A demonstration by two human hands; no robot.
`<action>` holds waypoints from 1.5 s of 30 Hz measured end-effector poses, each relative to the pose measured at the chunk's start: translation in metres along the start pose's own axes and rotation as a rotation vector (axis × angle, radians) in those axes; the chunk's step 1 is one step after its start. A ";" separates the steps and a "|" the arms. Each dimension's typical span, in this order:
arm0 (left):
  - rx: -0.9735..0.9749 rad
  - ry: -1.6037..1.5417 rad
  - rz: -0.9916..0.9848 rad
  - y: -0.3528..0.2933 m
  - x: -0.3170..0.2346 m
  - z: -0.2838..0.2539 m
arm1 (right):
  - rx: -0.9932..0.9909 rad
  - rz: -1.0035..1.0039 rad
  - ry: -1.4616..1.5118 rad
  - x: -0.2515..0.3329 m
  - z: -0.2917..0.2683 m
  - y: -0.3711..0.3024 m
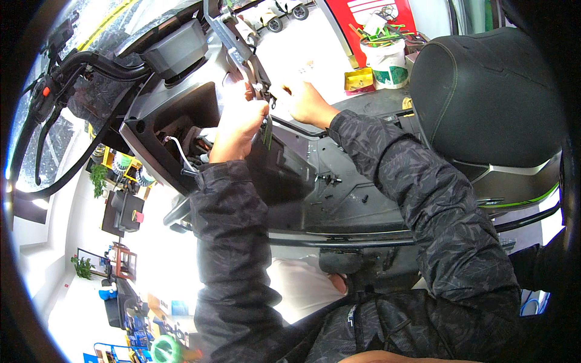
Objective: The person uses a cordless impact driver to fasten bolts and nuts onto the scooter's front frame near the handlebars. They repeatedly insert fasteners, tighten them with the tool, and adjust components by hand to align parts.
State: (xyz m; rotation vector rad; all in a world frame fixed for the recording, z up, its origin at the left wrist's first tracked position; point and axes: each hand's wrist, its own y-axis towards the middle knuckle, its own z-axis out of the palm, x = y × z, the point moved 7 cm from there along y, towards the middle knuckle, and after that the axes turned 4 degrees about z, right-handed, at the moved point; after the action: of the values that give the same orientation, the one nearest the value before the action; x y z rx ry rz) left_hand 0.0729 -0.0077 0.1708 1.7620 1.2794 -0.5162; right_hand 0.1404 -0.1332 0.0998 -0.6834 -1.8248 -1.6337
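Observation:
Both my hands are raised at the front of a scooter-like vehicle with a dark grey plastic front panel. My left hand is closed beside the upright metal frame bar, in front of an open storage hollow. What its fingers hold is hidden. To the right, my right hand has its fingers bent together close to the bar's lower end. Whatever they pinch is too small and washed out to name. A pale bent rod and cables show at the hollow's lower edge.
Several dark screws lie on the footboard. At the right stands a black padded seat. Behind are a white bucket of tools and a small yellow-red box. The handlebar and windscreen are at the left.

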 end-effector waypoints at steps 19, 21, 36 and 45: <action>0.051 -0.032 -0.130 -0.006 -0.017 0.005 | 0.069 -0.358 -0.428 0.008 0.012 -0.005; 0.038 -0.016 -0.153 -0.009 -0.020 0.005 | 0.122 -0.283 -0.462 0.004 0.016 0.000; -0.048 -0.088 -0.165 -0.010 -0.015 -0.001 | 0.124 0.073 0.204 -0.008 -0.003 -0.013; 0.045 -0.112 -0.153 -0.004 -0.003 -0.010 | 0.090 0.067 0.227 -0.011 -0.001 -0.007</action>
State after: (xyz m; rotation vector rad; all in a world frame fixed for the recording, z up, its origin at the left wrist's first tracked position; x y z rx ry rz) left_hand 0.0666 -0.0007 0.1772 1.6560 1.3387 -0.7254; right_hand 0.1431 -0.1349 0.0869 -0.4928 -1.6827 -1.5103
